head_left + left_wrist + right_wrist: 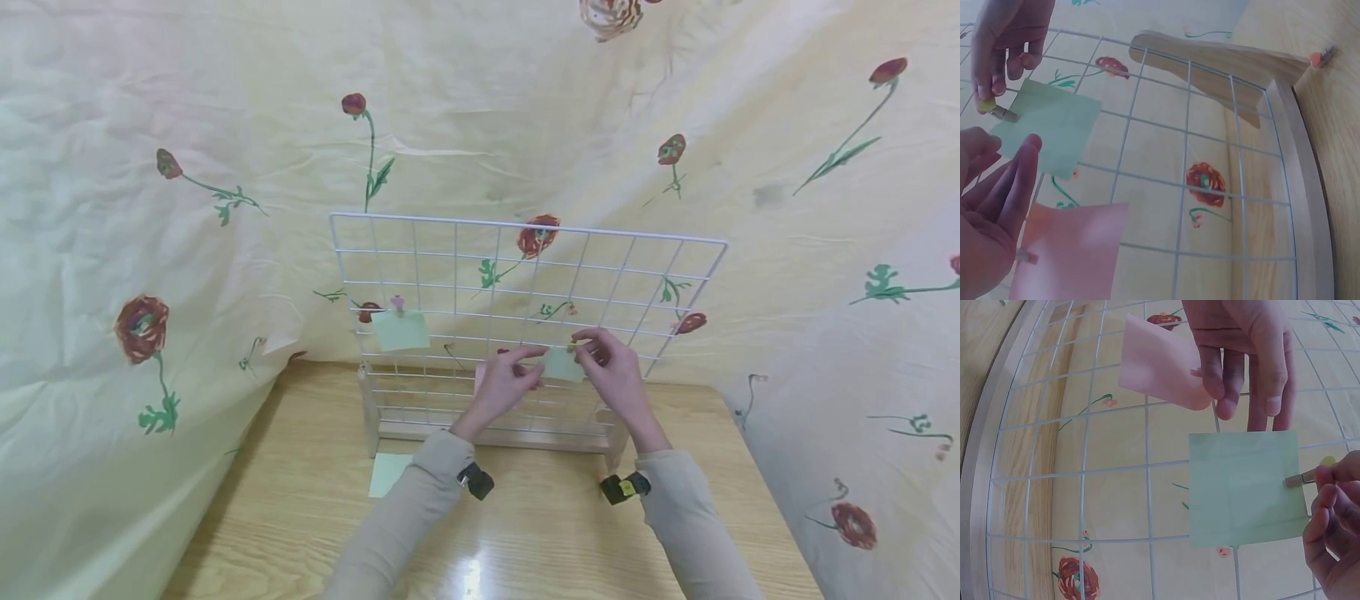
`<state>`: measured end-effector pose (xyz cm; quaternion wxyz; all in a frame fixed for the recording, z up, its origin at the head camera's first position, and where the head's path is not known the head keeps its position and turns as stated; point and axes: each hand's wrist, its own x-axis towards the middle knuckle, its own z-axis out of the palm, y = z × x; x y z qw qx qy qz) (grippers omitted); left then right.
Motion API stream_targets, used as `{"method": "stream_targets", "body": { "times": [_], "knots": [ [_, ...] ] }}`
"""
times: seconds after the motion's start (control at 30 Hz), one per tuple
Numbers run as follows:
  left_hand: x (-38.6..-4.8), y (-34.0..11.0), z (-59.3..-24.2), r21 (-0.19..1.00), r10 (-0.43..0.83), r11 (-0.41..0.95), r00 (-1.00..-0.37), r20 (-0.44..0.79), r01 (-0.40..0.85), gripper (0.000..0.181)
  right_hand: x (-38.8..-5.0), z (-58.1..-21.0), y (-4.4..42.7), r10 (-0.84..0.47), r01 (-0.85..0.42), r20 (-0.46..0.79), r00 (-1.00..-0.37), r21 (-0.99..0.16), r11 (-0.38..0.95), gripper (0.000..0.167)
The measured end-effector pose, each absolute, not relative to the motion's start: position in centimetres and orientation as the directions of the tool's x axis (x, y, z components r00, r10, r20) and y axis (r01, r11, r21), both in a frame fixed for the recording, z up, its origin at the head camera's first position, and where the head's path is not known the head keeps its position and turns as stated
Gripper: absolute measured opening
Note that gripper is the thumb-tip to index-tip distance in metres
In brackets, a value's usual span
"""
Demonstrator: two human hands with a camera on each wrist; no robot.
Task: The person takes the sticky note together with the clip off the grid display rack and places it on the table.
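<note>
My right hand (615, 371) (1338, 528) pinches a small wooden clip (1005, 113) (1300, 480) with a yellow end. The clip's jaws are at one edge of a pale green note (562, 364) (1054, 128) (1244, 490), which lies against the white wire grid (476, 287). At the note's opposite edge is my left hand (510, 383) (994, 206) (1247, 356), its fingers extended, some tips hidden behind the paper. Just beside that hand, a pink note (1072, 250) (1160, 362) hangs from another clip.
Another green note (401, 331) hangs at the grid's left under a pink clip (398, 303). One more green note (388, 473) lies on the wooden table (525, 533), partly under my left sleeve. A clip with an orange heart (1319, 59) rests by the grid's wooden foot (1222, 56).
</note>
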<state>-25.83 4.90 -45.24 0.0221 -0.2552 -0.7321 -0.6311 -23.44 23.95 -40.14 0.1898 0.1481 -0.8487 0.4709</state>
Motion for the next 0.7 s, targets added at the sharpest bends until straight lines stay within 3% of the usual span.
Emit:
{"method": "stream_targets", "body": {
  "times": [0.3, 0.7],
  "knots": [
    [-26.0, 6.2, -44.9, 0.931, 0.255, -0.017, -0.899, 0.357, 0.365, 0.016, -23.6, -40.3, 24.3, -0.065, -0.404, 0.439, -0.896, -0.747, 0.528, 0.018],
    [-26.1, 7.0, -44.7, 0.921, 0.160, 0.036, -0.912, 0.379, 0.389, 0.008, -23.5, -40.4, 24.2, -0.050, -0.431, 0.488, -0.871, -0.713, 0.552, 0.016]
  ]
}}
